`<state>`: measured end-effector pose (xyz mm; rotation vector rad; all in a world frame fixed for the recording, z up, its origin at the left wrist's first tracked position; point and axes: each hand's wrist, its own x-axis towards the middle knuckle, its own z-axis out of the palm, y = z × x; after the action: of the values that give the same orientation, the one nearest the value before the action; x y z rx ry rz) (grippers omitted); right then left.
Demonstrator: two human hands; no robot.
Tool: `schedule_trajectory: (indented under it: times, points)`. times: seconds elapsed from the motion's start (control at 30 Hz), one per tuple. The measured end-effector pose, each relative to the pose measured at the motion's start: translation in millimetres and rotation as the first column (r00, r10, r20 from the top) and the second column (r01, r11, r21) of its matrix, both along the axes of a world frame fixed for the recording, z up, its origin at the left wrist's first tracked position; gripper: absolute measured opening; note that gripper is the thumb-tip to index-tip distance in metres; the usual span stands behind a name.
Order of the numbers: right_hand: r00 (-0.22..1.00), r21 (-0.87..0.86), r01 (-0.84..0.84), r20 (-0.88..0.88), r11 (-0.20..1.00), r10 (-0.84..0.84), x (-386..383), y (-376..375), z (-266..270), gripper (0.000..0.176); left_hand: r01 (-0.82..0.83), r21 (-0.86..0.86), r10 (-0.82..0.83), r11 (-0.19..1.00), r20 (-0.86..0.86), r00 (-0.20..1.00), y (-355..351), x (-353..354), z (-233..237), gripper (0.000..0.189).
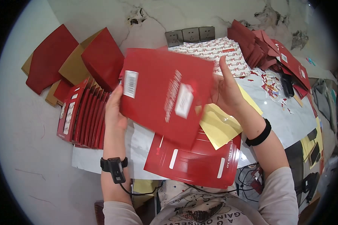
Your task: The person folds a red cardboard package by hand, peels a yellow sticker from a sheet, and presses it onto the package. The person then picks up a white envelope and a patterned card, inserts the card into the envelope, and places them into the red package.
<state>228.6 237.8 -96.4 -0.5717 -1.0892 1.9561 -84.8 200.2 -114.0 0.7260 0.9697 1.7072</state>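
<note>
My left hand (116, 107) grips the left edge of a red money wallet pack (154, 90), held tilted over the table. The pack shows a barcode, white lettering and a white patch, partly smeared by motion. At its right edge is my right hand (229, 92), thumb raised and apart, palm showing; some fingertips are hidden or blurred by the pack. Below lies a flat red printed card (199, 161) marked "4PK MONEY WALLE", partly covered by the pack. Yellow paper sheets (221, 125) lie under my right hand.
A row of red packs (88, 120) stands at the left, with red and brown folded card pieces (101, 56) behind. White patterned sheets (214, 50) and red envelopes (248, 41) lie at the back. Paper scraps (270, 84) and a black object (287, 85) sit to the right.
</note>
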Motion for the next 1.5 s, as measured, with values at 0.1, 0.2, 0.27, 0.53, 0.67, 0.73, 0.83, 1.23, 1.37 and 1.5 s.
schedule_trajectory:
  times: [0.1, 0.2, 0.27, 0.53, 0.67, 0.73, 0.83, 1.23, 1.37, 1.5]
  points:
    - [0.995, 0.217, 0.037, 0.078, 0.976, -0.055, 5.8, -1.1, 4.4, 0.079, -0.099, 0.026, 0.096, 0.995, 0.097, 0.991, 7.9, -18.4, -9.4, 0.035]
    - [0.954, 0.395, 0.14, 0.192, 0.908, -0.23, -0.4, -1.0, -9.0, 0.054, -0.175, 0.078, 0.164, 0.982, 0.13, 0.978, 7.4, -17.6, -7.8, 0.04]
    - [0.922, 0.509, 0.159, 0.229, 0.846, -0.312, -0.8, 0.0, -14.3, 0.047, -0.07, 0.148, 0.046, 0.987, 0.161, 0.986, 7.1, -17.0, -9.4, 0.035]
    - [0.7, 0.832, 0.384, 0.021, 0.401, -0.714, -3.6, 0.9, -17.4, 0.013, 0.009, 0.161, -0.051, 0.987, 0.261, 0.964, -3.6, 1.2, 6.7, 0.048]
    - [0.607, 0.967, 0.234, -0.064, 0.101, -0.792, -0.2, -2.3, -10.7, 0.021, 0.412, 0.354, -0.494, 0.839, 0.181, 0.85, -15.8, 18.8, 19.4, 0.055]
    - [0.62, 0.959, 0.225, -0.003, 0.174, -0.784, -0.6, 0.2, -14.0, 0.026, 0.321, 0.256, -0.329, 0.912, -0.015, 0.944, -16.3, 21.2, 19.0, 0.053]
    - [0.677, 0.929, 0.256, 0.027, 0.269, -0.735, 1.1, 7.7, -18.7, 0.027, 0.378, 0.275, -0.397, 0.884, 0.015, 0.918, -8.9, 10.3, 11.2, 0.053]
    - [0.919, 0.374, 0.133, 0.3, 0.918, -0.255, -6.3, -7.1, -11.4, 0.036, 0.228, 0.318, -0.213, 0.92, -0.082, 0.974, -13.3, 37.8, 7.2, 0.05]
    - [0.962, 0.384, 0.153, 0.152, 0.91, -0.226, -9.3, -4.8, -19.1, 0.048, 0.178, 0.289, -0.087, 0.94, -0.302, 0.949, -15.7, 47.6, 4.7, 0.051]
    - [0.957, 0.312, 0.177, 0.167, 0.934, -0.237, -2.2, -6.0, -8.0, 0.044, -0.012, 0.469, 0.412, 0.883, -0.763, 0.499, -12.1, 40.7, -1.7, 0.058]
